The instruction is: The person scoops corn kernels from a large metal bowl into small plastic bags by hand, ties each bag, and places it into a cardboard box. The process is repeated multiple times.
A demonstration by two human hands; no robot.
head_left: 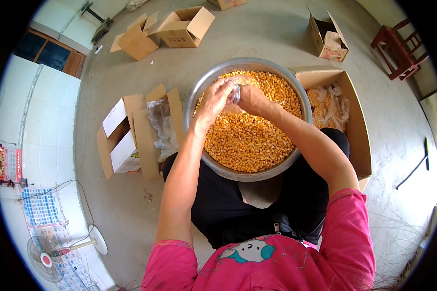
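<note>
A wide metal basin (250, 176) full of yellow-orange corn kernels (247, 145) sits in front of me, above my knees. Over its far half, my two hands meet at a small clear plastic bag (236, 94). My left hand (215, 100) is closed on the left side of the bag, its fingers bent at the top edge. From the other side, my right hand (254, 99) grips the same bag, its fingers partly hidden behind the plastic. The lower part of the bag rests on or just above the corn; I cannot tell which.
Right of the basin stands an open cardboard box (358, 121) holding clear bags of pale contents. On the left are a box with plastic bags (162, 121) and another open box (124, 138). More boxes (187, 31) lie farther off, with a wooden chair (398, 51) and a fan (46, 259).
</note>
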